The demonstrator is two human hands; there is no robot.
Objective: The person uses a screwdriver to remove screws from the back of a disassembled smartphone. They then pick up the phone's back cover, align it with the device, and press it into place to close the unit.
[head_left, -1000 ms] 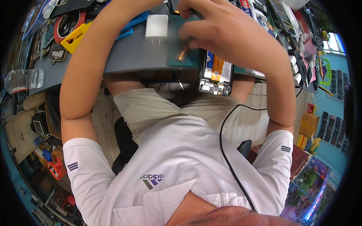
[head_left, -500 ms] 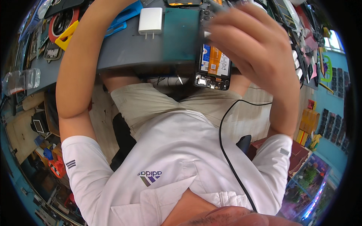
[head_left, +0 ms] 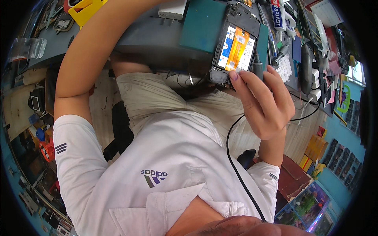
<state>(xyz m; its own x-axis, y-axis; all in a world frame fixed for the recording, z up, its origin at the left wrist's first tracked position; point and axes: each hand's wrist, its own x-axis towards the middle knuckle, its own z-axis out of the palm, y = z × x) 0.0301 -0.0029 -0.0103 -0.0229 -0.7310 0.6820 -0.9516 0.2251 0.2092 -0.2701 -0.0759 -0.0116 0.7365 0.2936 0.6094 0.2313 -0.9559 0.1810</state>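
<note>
Right hand [head_left: 267, 102] curls its fingers around a dark cylindrical tool [head_left: 257, 67], whose upper part sticks up between them, and one fingertip touches the lower end of an opened phone [head_left: 246, 20]. Whether another finger presses against the phone from beneath, I cannot tell. Left forearm [head_left: 104, 47] reaches up past the top edge of the view, taking the left hand out of sight, so I cannot tell how that one stands.

Slightly tilted, the phone lies toward the right of the counter [head_left: 153, 35], its lower end reaching out past the front edge. Its inside faces up: a battery [head_left: 226, 50] in white and blue sits in the black frame, and an orange flex cable [head_left: 238, 44] runs lengthwise over it. Just left of the phone, a green mat [head_left: 201, 25] shows, with a white charger [head_left: 173, 8] near it, prongs toward the person.

Beyond the phone on the right come a white, red and blue tube [head_left: 277, 17], then a dark oblong object [head_left: 306, 70] and white plugs [head_left: 315, 84]. Far to the left are a yellow plastic piece [head_left: 87, 12] and a clear container [head_left: 33, 48]. A black cable [head_left: 233, 157] trails down across the person's white shirt [head_left: 165, 145].
</note>
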